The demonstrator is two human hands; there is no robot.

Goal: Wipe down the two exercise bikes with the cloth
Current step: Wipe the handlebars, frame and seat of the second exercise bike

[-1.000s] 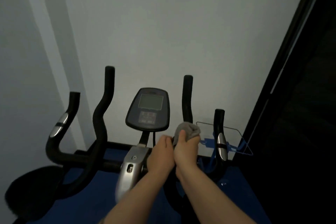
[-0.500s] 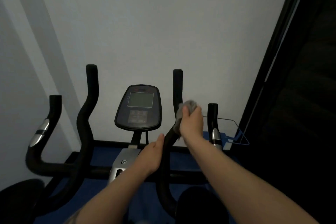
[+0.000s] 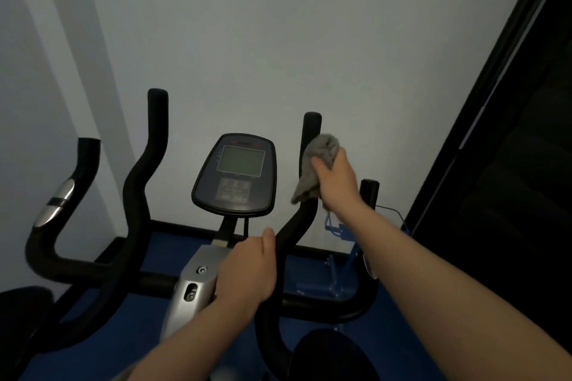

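Grey cloth (image 3: 318, 164), bunched, is held in the right hand (image 3: 337, 179), its grip wrapped with the cloth round the upper part of the black inner right handlebar (image 3: 297, 226) of the exercise bike (image 3: 198, 281), just below the bar's tip. The left hand (image 3: 247, 272) grips the same bar lower down, thumb lying up along it, beside the silver stem. Between the two inner bars the console (image 3: 236, 176) stands tilted, its screen blank. A silver sensor strip (image 3: 55, 202) shows on the outer left handlebar. Behind the bike rises a plain pale wall (image 3: 278, 40) with a dark skirting at its foot, above a blue floor (image 3: 139, 318). A dark frame (image 3: 483, 120) runs aslant down the right side.
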